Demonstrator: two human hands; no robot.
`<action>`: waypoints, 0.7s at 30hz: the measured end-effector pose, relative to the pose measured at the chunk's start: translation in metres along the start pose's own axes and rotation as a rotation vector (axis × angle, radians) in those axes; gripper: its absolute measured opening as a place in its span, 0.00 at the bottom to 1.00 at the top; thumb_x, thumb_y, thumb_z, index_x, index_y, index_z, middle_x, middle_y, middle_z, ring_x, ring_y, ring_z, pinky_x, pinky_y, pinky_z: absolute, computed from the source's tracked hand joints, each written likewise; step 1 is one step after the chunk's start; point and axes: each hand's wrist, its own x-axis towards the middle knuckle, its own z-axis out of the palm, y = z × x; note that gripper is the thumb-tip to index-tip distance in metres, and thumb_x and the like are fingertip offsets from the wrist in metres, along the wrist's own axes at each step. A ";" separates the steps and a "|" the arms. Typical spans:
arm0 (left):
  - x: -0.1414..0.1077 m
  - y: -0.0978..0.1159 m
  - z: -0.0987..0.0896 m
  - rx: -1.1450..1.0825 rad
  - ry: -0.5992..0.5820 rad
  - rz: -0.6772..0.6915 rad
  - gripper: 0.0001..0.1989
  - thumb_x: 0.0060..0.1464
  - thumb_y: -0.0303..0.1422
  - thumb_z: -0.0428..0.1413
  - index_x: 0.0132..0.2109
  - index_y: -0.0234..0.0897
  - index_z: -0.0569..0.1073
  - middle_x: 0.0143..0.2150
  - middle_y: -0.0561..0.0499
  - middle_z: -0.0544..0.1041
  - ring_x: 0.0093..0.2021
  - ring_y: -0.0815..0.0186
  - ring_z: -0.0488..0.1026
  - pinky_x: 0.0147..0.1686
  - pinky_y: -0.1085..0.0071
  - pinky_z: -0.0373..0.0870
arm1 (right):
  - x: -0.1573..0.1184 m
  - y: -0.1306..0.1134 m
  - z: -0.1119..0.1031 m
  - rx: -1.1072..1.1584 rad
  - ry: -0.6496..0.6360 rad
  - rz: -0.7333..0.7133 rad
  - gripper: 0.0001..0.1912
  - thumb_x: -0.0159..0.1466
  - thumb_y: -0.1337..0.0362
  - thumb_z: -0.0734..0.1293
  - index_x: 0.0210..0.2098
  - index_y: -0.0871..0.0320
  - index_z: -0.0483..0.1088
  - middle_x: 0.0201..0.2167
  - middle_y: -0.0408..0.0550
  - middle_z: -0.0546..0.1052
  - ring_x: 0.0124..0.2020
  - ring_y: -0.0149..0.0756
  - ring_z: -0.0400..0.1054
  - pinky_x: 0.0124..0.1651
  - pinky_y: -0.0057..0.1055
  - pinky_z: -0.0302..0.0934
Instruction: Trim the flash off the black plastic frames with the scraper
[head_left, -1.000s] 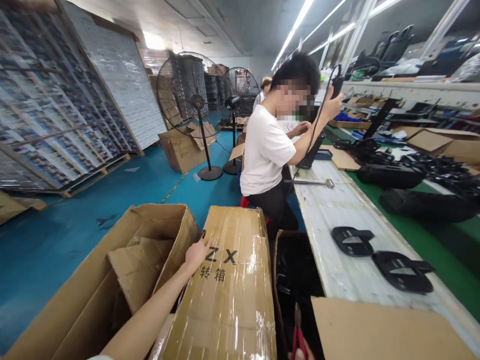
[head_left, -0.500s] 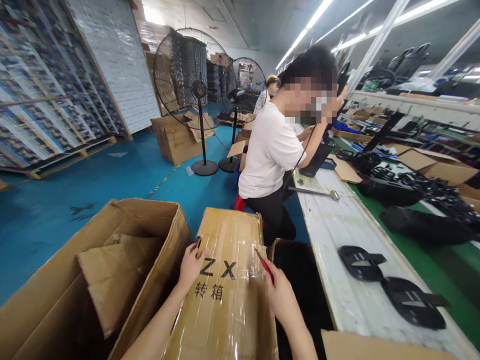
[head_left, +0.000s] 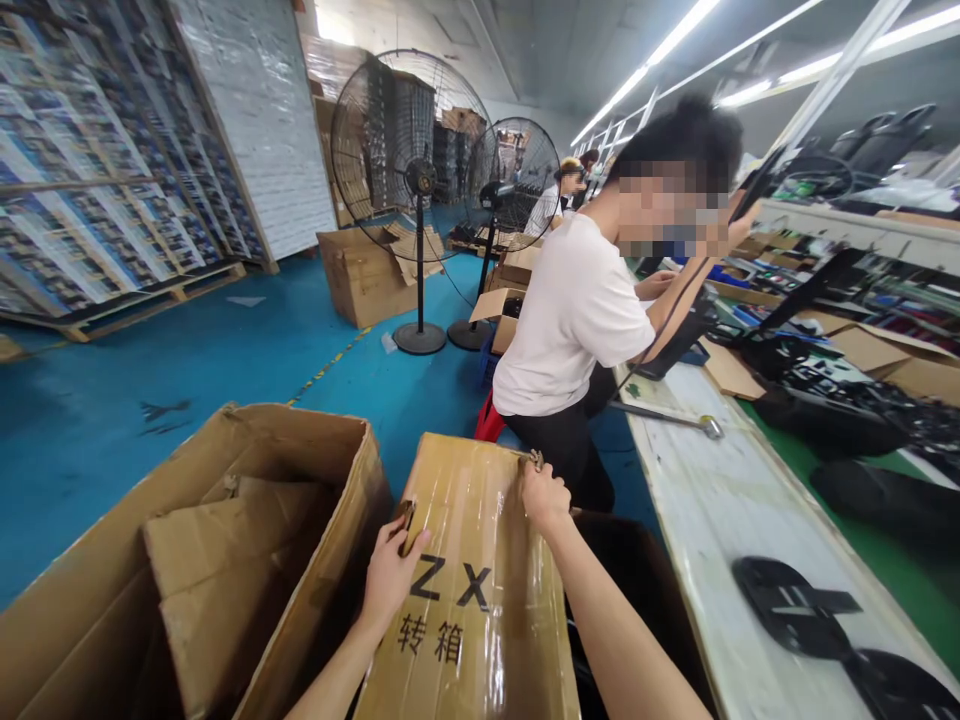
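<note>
A tall, taped cardboard box (head_left: 469, 520) with "ZX" and Chinese characters printed on top stands in front of me. My left hand (head_left: 390, 570) grips its left edge beside a dark torn slot, thumb on the top face. At the far right edge, next to a ragged torn corner (head_left: 534, 460), my right hand (head_left: 545, 493) is closed. What lies inside those fingers is hidden; the red-handled blade from the earlier frame does not show now.
A big open carton (head_left: 300, 425) with a folded cardboard piece (head_left: 202, 570) inside stands to the left. On the right runs a white bench (head_left: 720, 530) with black parts (head_left: 795, 605) and a hammer-like tool (head_left: 709, 427). A seated co-worker (head_left: 570, 310) and standing fans (head_left: 420, 180) are ahead.
My right hand has moved forward along the box's right edge to the far corner, and the red-handled blade has gone out of sight. My left hand stays on the left edge. The view has shifted slightly.
</note>
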 end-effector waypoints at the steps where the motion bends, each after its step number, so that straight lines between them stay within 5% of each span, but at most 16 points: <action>1: 0.000 0.000 0.001 -0.003 0.004 0.000 0.29 0.55 0.59 0.54 0.39 0.39 0.84 0.59 0.40 0.76 0.62 0.46 0.75 0.66 0.53 0.69 | 0.003 -0.001 0.004 -0.010 0.003 0.005 0.22 0.74 0.55 0.68 0.64 0.57 0.68 0.58 0.55 0.74 0.51 0.45 0.74 0.51 0.45 0.73; 12: 0.000 -0.001 0.004 -0.006 -0.015 -0.001 0.31 0.56 0.59 0.54 0.44 0.36 0.84 0.58 0.38 0.74 0.63 0.46 0.74 0.69 0.52 0.65 | 0.030 -0.019 0.017 0.014 0.010 0.077 0.22 0.75 0.59 0.68 0.65 0.57 0.66 0.60 0.56 0.72 0.53 0.46 0.74 0.51 0.45 0.74; 17: -0.002 0.001 0.006 -0.009 -0.011 -0.032 0.30 0.57 0.59 0.54 0.43 0.36 0.84 0.60 0.38 0.72 0.64 0.48 0.73 0.70 0.53 0.63 | 0.006 -0.016 0.019 0.013 0.024 -0.013 0.23 0.77 0.69 0.54 0.68 0.58 0.65 0.58 0.66 0.71 0.51 0.49 0.77 0.47 0.39 0.72; 21: -0.002 0.001 0.006 -0.003 -0.007 -0.039 0.31 0.56 0.60 0.55 0.44 0.36 0.84 0.60 0.38 0.72 0.64 0.47 0.72 0.70 0.53 0.64 | -0.010 -0.022 0.018 0.036 0.052 -0.092 0.26 0.77 0.68 0.52 0.72 0.52 0.59 0.59 0.64 0.70 0.53 0.48 0.76 0.47 0.36 0.71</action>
